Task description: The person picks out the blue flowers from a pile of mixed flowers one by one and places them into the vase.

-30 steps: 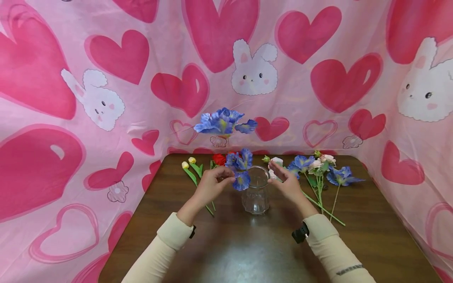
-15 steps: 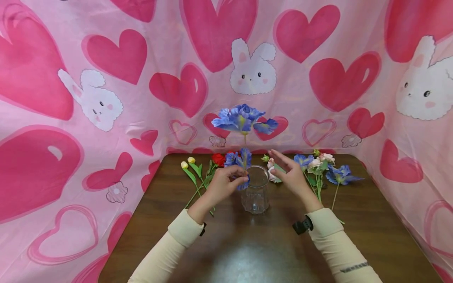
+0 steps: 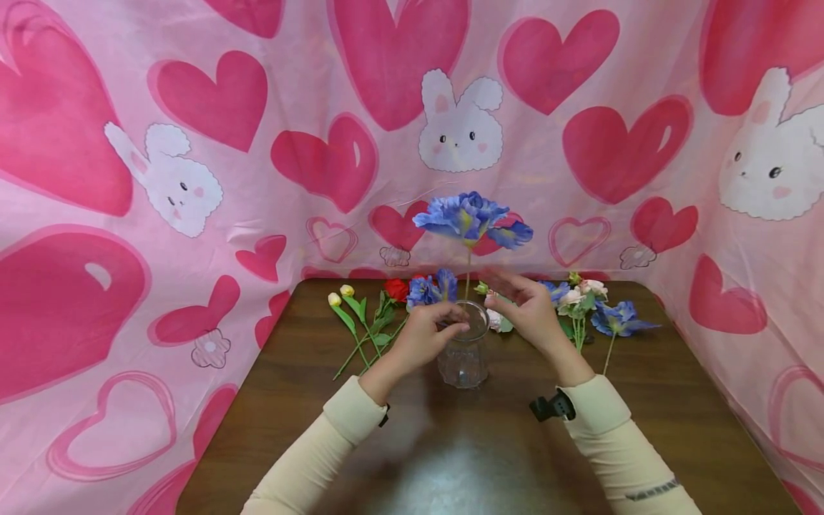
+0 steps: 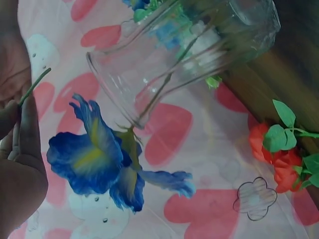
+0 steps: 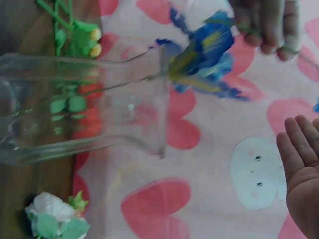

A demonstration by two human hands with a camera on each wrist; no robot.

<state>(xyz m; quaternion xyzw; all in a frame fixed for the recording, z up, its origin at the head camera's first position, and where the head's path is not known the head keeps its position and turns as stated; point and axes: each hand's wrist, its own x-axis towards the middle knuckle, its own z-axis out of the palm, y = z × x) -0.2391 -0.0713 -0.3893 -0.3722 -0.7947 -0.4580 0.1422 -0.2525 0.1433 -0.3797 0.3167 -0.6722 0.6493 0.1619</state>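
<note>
My left hand (image 3: 428, 332) pinches the thin stem of a blue iris (image 3: 468, 217) and holds it upright over the mouth of the glass vase (image 3: 463, 368). In the left wrist view the fingers (image 4: 22, 134) close on the green stem (image 4: 36, 84), its cut end poking out above the rim level. A second blue iris (image 4: 89, 159) stands in the vase, its stem running down inside the glass and its bloom leaning over the rim. My right hand (image 3: 531, 315) hovers to the right of the rim with its fingers (image 5: 299, 144) straight, holding nothing.
On the left of the wooden table (image 3: 290, 429) lie yellow tulips (image 3: 341, 295) and a red flower (image 3: 396, 290). Pale pink roses (image 3: 589, 292) and another blue iris (image 3: 618, 318) lie at the right. A white-pink flower (image 5: 50, 211) lies behind the vase.
My left hand has carried the iris rightward, from left of the vase to above its mouth. My right hand has shifted slightly right and stays straight-fingered. The vase has stayed in place.
</note>
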